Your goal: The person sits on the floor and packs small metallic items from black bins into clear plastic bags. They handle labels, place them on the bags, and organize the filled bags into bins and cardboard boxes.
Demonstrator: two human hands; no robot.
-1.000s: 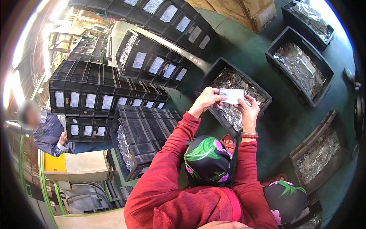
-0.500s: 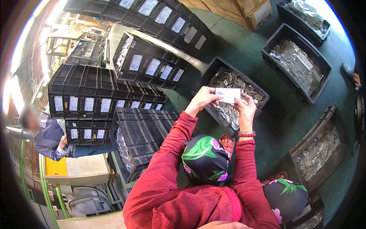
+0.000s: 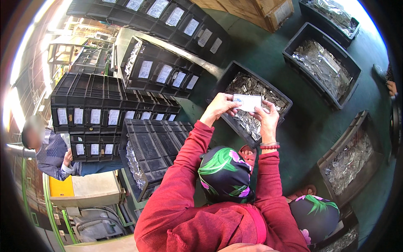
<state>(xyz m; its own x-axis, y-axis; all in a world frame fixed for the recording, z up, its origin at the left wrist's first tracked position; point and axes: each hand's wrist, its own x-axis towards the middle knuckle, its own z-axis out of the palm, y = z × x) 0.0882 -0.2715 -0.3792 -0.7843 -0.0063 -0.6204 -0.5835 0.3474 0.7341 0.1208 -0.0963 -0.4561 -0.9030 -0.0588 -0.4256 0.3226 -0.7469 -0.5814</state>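
Observation:
A small white paper card (image 3: 251, 102) with printing on it is stretched between my two hands. Its left end is pinched by my left hand (image 3: 220, 108), thumb on top. At the lower right edge my right hand (image 3: 268, 119) grips it with thumb and fingers. Right below the card stands a black plastic crate (image 3: 285, 98) on the floor, filled with many small, shiny metal pieces (image 3: 250, 124). The card hides part of those pieces. A red bead bracelet (image 3: 269, 146) circles my right wrist.
More black crates of metal pieces stand to the right, such as one crate (image 3: 357, 75) and a tilted one (image 3: 327, 166). Stacked labelled crates (image 3: 88, 94) fill the left. Another person (image 3: 52, 149) is at far left, and a person's hand (image 3: 391, 87) shows at far right.
The card and both my hands have shifted slightly left. The view has moved a little. At the far left, the person's hand has risen, now with a pale sheet by it.

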